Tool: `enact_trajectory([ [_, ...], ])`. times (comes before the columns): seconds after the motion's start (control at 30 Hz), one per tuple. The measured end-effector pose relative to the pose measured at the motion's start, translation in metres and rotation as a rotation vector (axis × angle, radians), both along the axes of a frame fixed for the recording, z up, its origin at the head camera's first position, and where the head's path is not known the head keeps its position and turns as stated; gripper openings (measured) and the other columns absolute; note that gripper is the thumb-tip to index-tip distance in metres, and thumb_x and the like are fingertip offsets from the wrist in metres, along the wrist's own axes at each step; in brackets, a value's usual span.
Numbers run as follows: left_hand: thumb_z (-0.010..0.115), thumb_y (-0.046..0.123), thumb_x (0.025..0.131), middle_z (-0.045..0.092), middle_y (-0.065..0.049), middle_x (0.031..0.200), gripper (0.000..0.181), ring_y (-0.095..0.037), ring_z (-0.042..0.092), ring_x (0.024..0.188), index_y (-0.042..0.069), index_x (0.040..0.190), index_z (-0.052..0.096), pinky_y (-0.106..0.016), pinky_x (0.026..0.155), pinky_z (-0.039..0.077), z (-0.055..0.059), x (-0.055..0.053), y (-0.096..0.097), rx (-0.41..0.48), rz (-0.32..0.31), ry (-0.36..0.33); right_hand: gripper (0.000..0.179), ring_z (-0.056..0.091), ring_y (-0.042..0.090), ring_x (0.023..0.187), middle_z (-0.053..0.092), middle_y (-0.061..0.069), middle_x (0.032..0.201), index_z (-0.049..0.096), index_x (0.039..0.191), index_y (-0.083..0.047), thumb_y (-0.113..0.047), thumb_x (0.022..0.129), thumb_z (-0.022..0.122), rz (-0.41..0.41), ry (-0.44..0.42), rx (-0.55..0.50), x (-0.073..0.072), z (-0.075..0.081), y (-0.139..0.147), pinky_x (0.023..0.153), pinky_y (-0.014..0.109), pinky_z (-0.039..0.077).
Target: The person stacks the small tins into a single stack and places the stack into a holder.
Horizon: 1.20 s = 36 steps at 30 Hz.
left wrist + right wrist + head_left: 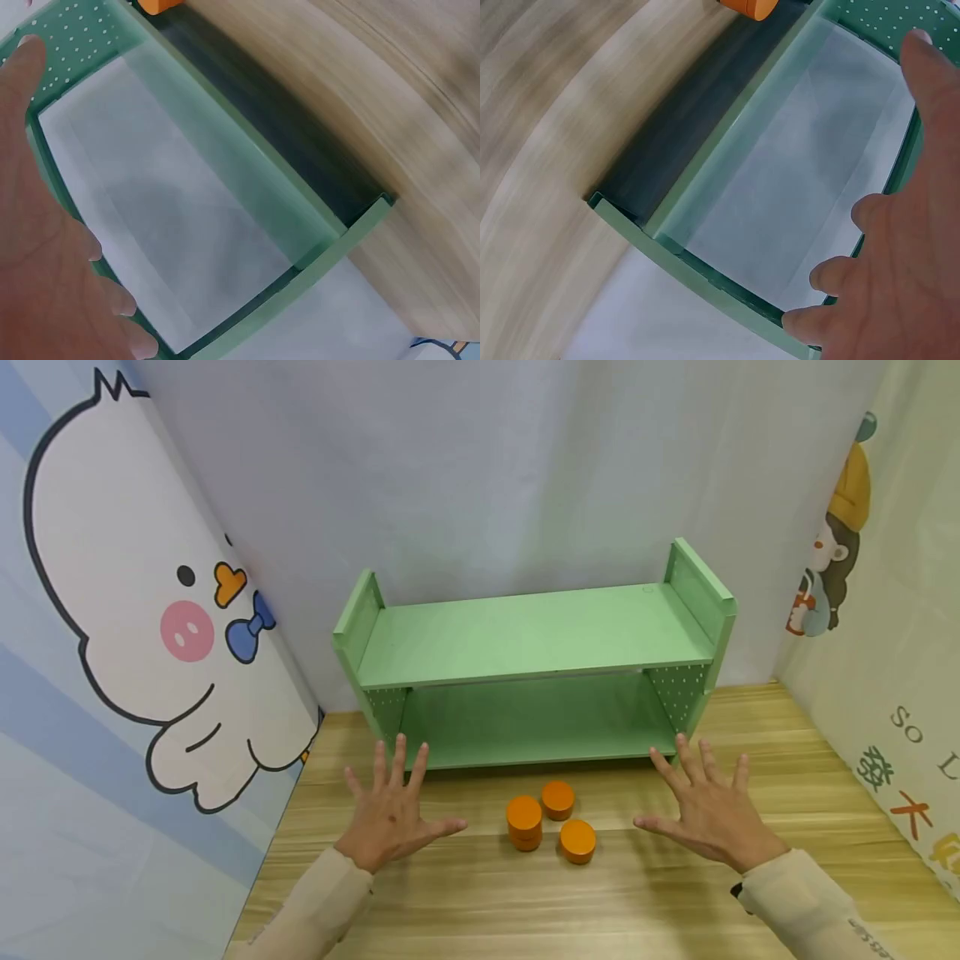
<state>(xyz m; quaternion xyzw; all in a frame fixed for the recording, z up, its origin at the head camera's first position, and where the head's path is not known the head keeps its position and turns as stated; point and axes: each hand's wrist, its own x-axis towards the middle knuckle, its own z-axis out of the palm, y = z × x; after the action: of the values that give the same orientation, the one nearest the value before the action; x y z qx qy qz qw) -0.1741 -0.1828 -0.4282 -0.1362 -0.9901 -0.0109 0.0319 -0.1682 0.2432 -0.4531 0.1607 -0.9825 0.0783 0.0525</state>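
My left hand [390, 818] is spread with straight fingers over the table, left of several orange round discs. My right hand [708, 810] is spread the same way on the right side. Neither holds anything. Between them sit a two-high stack of orange discs [524, 815] and two single ones, an orange disc [558, 799] behind and another orange disc [577, 841] in front. Beyond the fingertips stands a light green two-tier shelf [525, 635]. In both wrist views the fingers overlap the green shelf [247, 135] [727, 150].
The wood-grain table [480, 910] carries the shelf and discs. A pale curtain [480, 468] hangs behind the shelf. Printed cloth walls stand at both sides, with a cartoon bird [135, 568] on the left and a cartoon figure [832, 543] on the right.
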Motion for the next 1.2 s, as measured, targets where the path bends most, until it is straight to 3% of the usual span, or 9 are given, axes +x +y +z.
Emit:
enact_trajectory([
  [0.43, 0.056, 0.081, 0.081, 0.002, -0.023, 0.163, 0.116, -0.051, 0.003, 0.147, 0.008, 0.161, 0.014, -0.082, 0.105, 0.011, -0.010, -0.002, 0.008, 0.078, -0.005, -0.065, 0.098, 0.022, 0.054, 0.142, 0.023, 0.031, 0.157, 0.037, 0.154, -0.004, -0.072, 0.086, 0.058, 0.039, -0.005, -0.007, 0.002, -0.012, -0.005, 0.102, 0.085, 0.005],
  [1.0, 0.058, 0.079, 0.081, 0.005, -0.023, 0.164, 0.114, -0.050, 0.009, 0.147, 0.008, 0.161, 0.016, -0.076, 0.112, 0.013, -0.026, -0.005, 0.016, 0.202, -0.005, -0.111, 0.095, 0.026, 0.048, 0.143, 0.026, 0.030, 0.157, 0.036, 0.153, -0.002, -0.068, 0.089, 0.059, 0.101, -0.002, -0.037, 0.002, -0.030, -0.016, 0.106, 0.081, 0.009],
  [1.2, 0.059, 0.078, 0.082, 0.012, -0.026, 0.162, 0.113, -0.050, 0.018, 0.145, 0.006, 0.160, 0.020, -0.075, 0.110, 0.020, -0.029, -0.006, 0.019, 0.240, -0.024, -0.116, 0.091, 0.026, 0.047, 0.144, 0.028, 0.030, 0.156, 0.036, 0.152, 0.001, -0.060, 0.090, 0.063, 0.121, -0.013, -0.075, 0.003, -0.033, -0.019, 0.109, 0.078, 0.012],
])
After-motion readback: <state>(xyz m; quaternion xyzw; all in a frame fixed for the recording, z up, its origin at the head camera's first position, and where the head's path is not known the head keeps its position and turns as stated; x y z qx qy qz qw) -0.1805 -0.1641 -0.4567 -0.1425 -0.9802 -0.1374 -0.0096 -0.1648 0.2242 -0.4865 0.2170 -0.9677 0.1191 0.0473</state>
